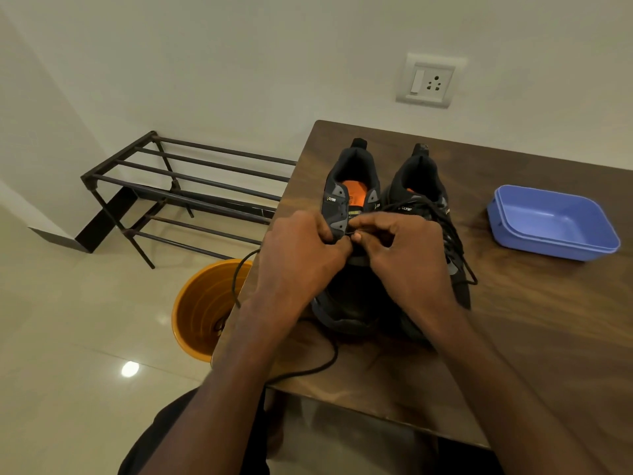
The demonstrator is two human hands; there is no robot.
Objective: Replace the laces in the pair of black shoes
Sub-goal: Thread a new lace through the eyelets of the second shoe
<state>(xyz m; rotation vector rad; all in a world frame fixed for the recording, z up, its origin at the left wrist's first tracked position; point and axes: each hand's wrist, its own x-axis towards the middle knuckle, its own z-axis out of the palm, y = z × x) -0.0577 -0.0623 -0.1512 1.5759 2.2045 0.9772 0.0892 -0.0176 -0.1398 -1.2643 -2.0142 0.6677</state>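
Both forearms reach in from the bottom edge, and a loose black lace [308, 366] trails across the near edge of the wooden table [534, 337], looping off its left side. Just beyond, the left hand [301, 262] grips the eyelet flap of the left shoe [346, 214], while the right hand [407, 255] pinches what looks like the lace tip right at an eyelet. The right shoe [428, 207] stands touching it, already laced.

If the tip slips from that pinch or frays, it may miss the eyelet; the slack hanging off the edge could also snag or drag.

Farther right on the dark, grained tabletop sits a blue tub [555, 224]. Left, on the glossy tiled floor, stand an orange bucket [202, 310] and a metal shoe rack [191, 190]; a wall socket [430, 80] is set in the pale wall behind.
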